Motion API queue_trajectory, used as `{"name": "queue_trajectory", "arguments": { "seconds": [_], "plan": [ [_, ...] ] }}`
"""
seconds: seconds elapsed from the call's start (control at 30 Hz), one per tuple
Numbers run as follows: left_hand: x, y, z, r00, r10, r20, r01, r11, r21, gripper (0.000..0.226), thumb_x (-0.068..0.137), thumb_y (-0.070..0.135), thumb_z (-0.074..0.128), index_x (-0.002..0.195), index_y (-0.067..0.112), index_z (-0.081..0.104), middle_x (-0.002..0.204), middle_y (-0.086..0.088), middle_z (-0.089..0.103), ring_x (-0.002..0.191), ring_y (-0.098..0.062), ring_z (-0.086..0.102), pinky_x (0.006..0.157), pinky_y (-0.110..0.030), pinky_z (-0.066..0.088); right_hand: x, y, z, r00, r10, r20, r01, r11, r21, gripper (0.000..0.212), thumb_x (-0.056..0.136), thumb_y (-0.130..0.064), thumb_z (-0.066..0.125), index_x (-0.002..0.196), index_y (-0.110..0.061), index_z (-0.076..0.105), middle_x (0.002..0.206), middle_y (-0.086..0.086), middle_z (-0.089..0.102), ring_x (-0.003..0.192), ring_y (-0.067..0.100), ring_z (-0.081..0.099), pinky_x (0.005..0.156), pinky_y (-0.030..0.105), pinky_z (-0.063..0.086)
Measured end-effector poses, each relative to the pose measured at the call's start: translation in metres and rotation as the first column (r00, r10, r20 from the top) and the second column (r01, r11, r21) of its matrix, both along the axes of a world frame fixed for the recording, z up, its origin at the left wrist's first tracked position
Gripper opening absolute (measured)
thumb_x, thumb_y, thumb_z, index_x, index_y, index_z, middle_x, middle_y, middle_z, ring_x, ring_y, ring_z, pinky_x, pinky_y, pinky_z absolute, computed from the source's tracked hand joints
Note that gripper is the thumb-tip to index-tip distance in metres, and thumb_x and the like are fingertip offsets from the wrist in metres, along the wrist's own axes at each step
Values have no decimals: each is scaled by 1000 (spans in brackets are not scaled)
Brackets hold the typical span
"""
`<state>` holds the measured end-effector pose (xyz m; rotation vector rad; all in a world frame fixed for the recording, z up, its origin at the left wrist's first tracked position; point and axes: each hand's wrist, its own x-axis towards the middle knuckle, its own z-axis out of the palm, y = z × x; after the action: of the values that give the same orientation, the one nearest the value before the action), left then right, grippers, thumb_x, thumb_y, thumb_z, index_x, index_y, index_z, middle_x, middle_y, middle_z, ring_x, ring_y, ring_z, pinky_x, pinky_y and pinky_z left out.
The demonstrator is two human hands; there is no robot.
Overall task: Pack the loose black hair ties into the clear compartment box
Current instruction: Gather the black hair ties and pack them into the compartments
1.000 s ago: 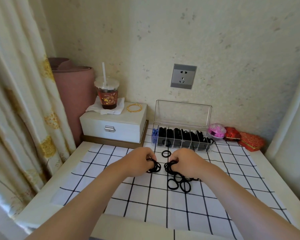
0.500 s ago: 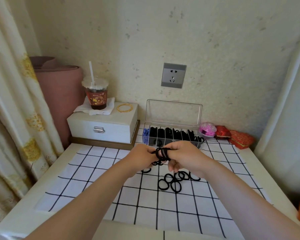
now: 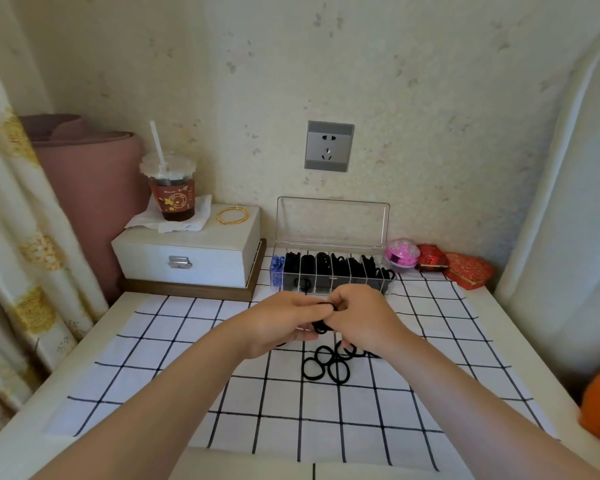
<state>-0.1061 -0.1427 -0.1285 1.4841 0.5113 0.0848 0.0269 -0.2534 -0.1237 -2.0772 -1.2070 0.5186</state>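
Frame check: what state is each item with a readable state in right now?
clear compartment box: lid up, compartments mostly filled
left hand: grips the bundle of hair ties
right hand: grips the same bundle
loose hair ties: lying on the cloth
drink cup: upright, lidded, straw in
white box: closed

A pale cream worktop sits in a corner. A white cloth with a black grid covers most of it. At 10 o'clock stands a white latched box on a brown wooden base. At 12 o'clock, on the cloth's far edge, is a clear plastic compartment box with its lid up. At 1 o'clock a round pink case and two red heart-shaped boxes lie just beside one another. Loose black hair ties lie near the cloth's centre.
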Motion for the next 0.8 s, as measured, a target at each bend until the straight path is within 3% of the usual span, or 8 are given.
{"name": "queue_trajectory", "arguments": {
  "seconds": [0.07, 0.13, 0.2, 0.3, 0.37, 0.5, 0.57, 0.8],
  "plan": [
    [0, 0, -3, 1000, -3, -3, 3, 998, 56, 28, 98, 16, 57, 124, 15, 68, 118, -6, 71, 110, -17, 66, 98, -30, 53, -2, 0, -2, 987, 18, 161, -18, 1000, -5, 6, 81, -28, 68, 80, -22, 68, 69, -3, 68, 60, 13, 63, 56, 31, 52],
    [-2, 1, -5, 1000, -5, -9, 6, 999, 47, 27, 99, 12, 55, 123, 15, 68, 117, -8, 72, 109, -18, 67, 94, -28, 54, -1, 1, -4, 973, 46, 227, -39, 999, -36, 9, 79, -33, 69, 78, -24, 67, 68, -7, 65, 66, 11, 62, 64, 34, 54],
    [-3, 3, -5, 1000, -2, -19, 3, 999, 52, 26, 100, 10, 53, 120, 16, 70, 115, -8, 72, 109, -19, 68, 94, -29, 54, 3, 0, -3, 984, 83, 155, -73, 995, -68, 8, 78, -32, 70, 79, -25, 67, 67, -9, 65, 62, 8, 61, 62, 32, 53],
    [-2, 2, -5, 999, 8, -33, -4, 992, 130, 29, 100, 7, 51, 119, 16, 71, 114, -8, 73, 109, -21, 67, 94, -30, 55, 6, -3, 2, 985, 131, -108, -142, 985, -101, 6, 83, -24, 71, 87, -22, 68, 72, -6, 68, 53, 11, 63, 47, 24, 48],
    [-1, 1, -5, 999, 29, -36, -23, 986, 167, 29, 100, 9, 52, 119, 17, 71, 112, -9, 73, 107, -21, 68, 91, -28, 56, 9, -5, 2, 971, 129, -200, -147, 986, -78, 7, 86, -22, 72, 91, -19, 68, 76, -2, 69, 51, 14, 63, 42, 22, 44],
    [-1, -1, -1, 1000, 8, 7, -9, 999, 32, 26, 100, 20, 54, 119, 13, 71, 114, -12, 72, 101, -17, 68, 89, -27, 56, 11, -8, 4, 976, 88, -197, -99, 994, -51, 11, 85, -22, 72, 92, -13, 69, 64, -1, 66, 44, 15, 59, 44, 29, 45],
    [-1, -3, -1, 1000, -28, 15, 27, 999, 32, 27, 97, 24, 60, 120, 16, 70, 115, -5, 73, 104, -13, 68, 91, -27, 55, 10, -8, 3, 985, 44, -169, -55, 997, -60, 10, 82, -22, 72, 87, -15, 69, 57, -3, 63, 41, 13, 57, 43, 28, 46],
    [-5, -3, -2, 998, -55, 12, 54, 995, 81, 29, 97, 7, 58, 121, 16, 70, 114, -3, 73, 107, -17, 69, 89, -24, 55, 5, -10, 2, 989, 108, -101, -118, 988, -97, 13, 74, -29, 76, 77, -23, 65, 63, -3, 63, 48, 12, 54, 46, 28, 48]
  ]
}}
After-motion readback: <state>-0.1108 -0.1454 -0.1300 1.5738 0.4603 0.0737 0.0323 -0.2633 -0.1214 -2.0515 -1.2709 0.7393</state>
